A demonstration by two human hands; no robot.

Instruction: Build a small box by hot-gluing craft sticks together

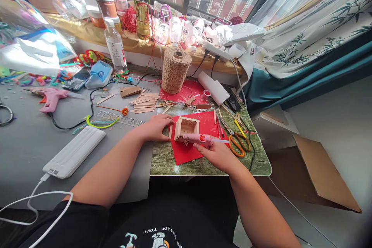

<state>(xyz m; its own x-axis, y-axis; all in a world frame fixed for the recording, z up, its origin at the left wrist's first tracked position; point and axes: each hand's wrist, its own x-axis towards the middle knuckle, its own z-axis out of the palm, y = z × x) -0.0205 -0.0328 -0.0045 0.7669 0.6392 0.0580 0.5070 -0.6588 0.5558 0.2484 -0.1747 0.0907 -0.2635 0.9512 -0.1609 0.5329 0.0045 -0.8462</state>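
A small open box of wooden craft sticks [186,126] stands on a red paper sheet [188,151] on a green patterned board [174,161]. My left hand [155,127] rests against the box's left side, fingers curled on its edge. My right hand [216,152] grips a small pink glue gun [197,138], held level with its nozzle at the box's front wall.
Orange-handled scissors [238,141] lie right of the red sheet. Loose craft sticks [144,102], a jute twine spool [175,69], a second pink glue gun [49,99], a white power bank [74,151], a water bottle [114,44] and craft clutter crowd the grey table. Cardboard [322,170] lies on the floor.
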